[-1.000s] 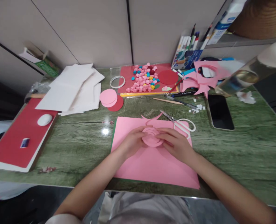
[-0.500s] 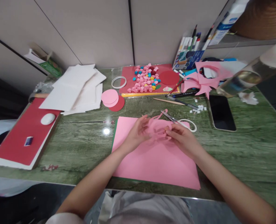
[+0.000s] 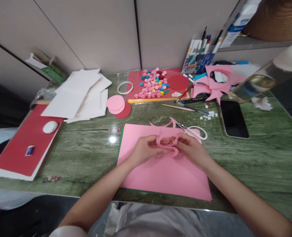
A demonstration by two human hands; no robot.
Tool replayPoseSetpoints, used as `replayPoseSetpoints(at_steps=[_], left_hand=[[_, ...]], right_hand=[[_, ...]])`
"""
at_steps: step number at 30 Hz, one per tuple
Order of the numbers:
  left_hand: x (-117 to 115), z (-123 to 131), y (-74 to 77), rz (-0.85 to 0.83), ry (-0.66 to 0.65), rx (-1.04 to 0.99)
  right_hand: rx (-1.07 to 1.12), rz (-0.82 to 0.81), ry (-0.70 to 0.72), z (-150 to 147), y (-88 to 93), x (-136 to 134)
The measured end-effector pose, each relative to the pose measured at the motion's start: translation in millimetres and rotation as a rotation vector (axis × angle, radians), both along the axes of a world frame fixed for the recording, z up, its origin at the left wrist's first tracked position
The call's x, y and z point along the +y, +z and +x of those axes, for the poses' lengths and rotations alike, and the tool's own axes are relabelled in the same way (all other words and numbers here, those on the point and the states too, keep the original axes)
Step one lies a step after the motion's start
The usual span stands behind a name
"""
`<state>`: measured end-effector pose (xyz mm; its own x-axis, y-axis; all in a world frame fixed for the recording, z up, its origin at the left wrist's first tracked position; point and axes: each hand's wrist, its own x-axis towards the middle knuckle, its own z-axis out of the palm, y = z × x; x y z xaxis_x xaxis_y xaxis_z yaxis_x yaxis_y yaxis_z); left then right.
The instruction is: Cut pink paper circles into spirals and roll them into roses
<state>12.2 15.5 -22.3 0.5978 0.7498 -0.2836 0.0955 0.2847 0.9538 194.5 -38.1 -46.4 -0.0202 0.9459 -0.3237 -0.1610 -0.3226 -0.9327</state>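
Both my hands hold a pink paper spiral strip (image 3: pixel 167 141) a little above a pink paper sheet (image 3: pixel 160 174) on the green table. My left hand (image 3: pixel 143 152) pinches the strip's left side, fingers closed. From the right, my right hand (image 3: pixel 191 150) pinches the same strip. The strip curls into loose loops between the hands. White-handled scissors (image 3: pixel 194 131) lie just behind my right hand, and a curved pink offcut (image 3: pixel 164 124) lies at the sheet's far edge.
A black phone (image 3: pixel 233 118) lies at right. A red tray of small coloured paper rolls (image 3: pixel 154 86), pink and red discs (image 3: pixel 117 104), a tape ring (image 3: pixel 125 87), white paper sheets (image 3: pixel 79 93), markers (image 3: pixel 197 54), pink scraps (image 3: pixel 211 84) and a red book with a mouse (image 3: pixel 50 126) surround the work area.
The flat pink spiral that lay under both hands on the sheet has been lifted; it now hangs uncoiled in loops between my pinching fingers.
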Motion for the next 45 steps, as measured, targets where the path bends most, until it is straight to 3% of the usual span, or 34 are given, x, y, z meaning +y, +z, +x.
replayPoseSetpoints(at_steps=[7,16,20,23,30,35,37,41,45], left_hand=[[1.7,-0.3,-9.3,0.059,0.176,0.09],[43.5,-18.2,-31.4,-0.06,0.589,-0.242],[63.1,-28.4,-33.1,0.06,0.721,-0.276],[65.4,-31.5,-27.0,0.19,0.724,-0.19],[37.2,-29.6,-7.2,0.502,0.56,0.117],[18.6,-26.6,-3.6,0.718,-0.06,0.068],[13.4,-24.8,-0.7,0.709,-0.208,0.055],[7.2,-23.3,5.9,0.615,-0.284,0.058],[7.5,-23.2,4.4,0.693,-0.319,0.078]], right_hand=[[0.001,-0.002,-0.03,1.2,7.5,-0.1],[-0.147,0.129,-0.123,10.7,-0.4,5.4],[-0.185,0.115,-0.1,8.8,4.1,5.3],[-0.199,0.124,-0.088,8.1,6.6,5.4],[-0.195,0.139,-0.077,9.1,5.1,6.2],[-0.067,0.062,-0.098,11.6,5.3,6.1],[0.074,-0.059,-0.069,11.7,7.7,5.7],[0.303,-0.235,0.064,9.2,15.6,4.6],[0.291,-0.172,0.028,7.0,19.5,3.9]])
